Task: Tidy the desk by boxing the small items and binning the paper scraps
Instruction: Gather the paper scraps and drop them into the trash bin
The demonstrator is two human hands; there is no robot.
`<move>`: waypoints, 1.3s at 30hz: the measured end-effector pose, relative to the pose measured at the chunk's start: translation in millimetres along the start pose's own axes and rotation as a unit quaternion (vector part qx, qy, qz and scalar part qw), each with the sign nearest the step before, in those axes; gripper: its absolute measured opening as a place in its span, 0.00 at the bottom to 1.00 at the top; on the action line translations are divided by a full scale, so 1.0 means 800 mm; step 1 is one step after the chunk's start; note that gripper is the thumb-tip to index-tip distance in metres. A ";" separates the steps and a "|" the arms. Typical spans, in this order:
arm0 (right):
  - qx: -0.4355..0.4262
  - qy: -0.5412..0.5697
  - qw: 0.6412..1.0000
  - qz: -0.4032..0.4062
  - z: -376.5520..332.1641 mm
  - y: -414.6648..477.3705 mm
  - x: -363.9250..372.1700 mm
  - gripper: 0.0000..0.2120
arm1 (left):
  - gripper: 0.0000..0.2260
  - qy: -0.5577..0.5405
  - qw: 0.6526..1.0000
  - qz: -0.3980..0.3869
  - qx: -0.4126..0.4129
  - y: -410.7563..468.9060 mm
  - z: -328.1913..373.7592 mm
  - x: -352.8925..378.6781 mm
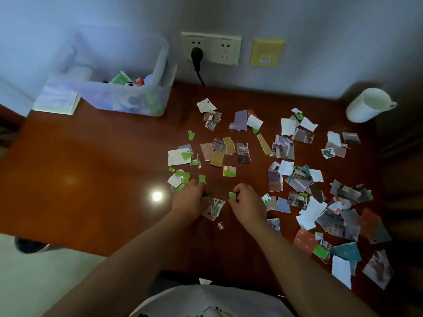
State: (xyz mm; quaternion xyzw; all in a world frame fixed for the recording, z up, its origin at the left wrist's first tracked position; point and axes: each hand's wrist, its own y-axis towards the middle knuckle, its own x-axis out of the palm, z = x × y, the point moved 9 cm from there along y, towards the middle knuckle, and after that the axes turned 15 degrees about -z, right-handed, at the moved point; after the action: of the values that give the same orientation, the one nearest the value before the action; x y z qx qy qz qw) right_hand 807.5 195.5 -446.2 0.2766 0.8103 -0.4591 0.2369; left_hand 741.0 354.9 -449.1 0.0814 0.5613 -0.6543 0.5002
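Note:
Torn paper scraps (295, 177) in white, green, purple and photo print lie scattered over the middle and right of the dark wooden desk (96, 168). My left hand (191, 199) rests on the desk with fingers curled over a bunch of scraps, a printed piece (215, 208) and a green bit sticking out beside it. My right hand (248, 205) pinches a small green scrap (232, 195) between thumb and fingertip, just right of the left hand. A clear plastic box (128, 88) with small items inside stands at the back left.
A white mug (368, 105) lies tipped at the back right corner. A book or pad (57, 99) lies left of the box. Wall sockets with a black plug (197, 56) and its cable sit behind the desk. A lamp glare spot (157, 196) shines left of my hands.

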 end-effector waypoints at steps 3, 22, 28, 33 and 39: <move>-0.004 0.000 1.000 -0.002 0.000 0.003 0.001 0.09 | 0.11 0.015 1.000 -0.001 0.000 0.000 0.002 0.001; 0.021 0.149 0.989 0.002 -0.007 0.008 0.005 0.09 | 0.04 -0.144 0.989 0.009 0.019 0.002 -0.019 -0.003; 0.059 0.516 0.854 -0.042 -0.018 0.017 0.009 0.08 | 0.08 -0.446 0.895 -0.006 -0.024 0.015 -0.031 -0.016; 0.106 0.589 0.799 -0.062 -0.020 0.025 0.007 0.08 | 0.11 -0.616 0.782 -0.059 -0.075 0.017 -0.021 -0.014; 0.035 0.140 0.989 0.006 -0.028 0.052 -0.037 0.09 | 0.08 -0.275 0.960 -0.019 -0.046 0.035 -0.030 -0.035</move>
State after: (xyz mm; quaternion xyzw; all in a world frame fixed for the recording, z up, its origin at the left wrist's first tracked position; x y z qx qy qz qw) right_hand 854.2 226.2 -442.7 0.3514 0.8171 -0.4426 0.1140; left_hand 764.9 394.2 -457.3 -0.1351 0.4332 -0.6344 0.6258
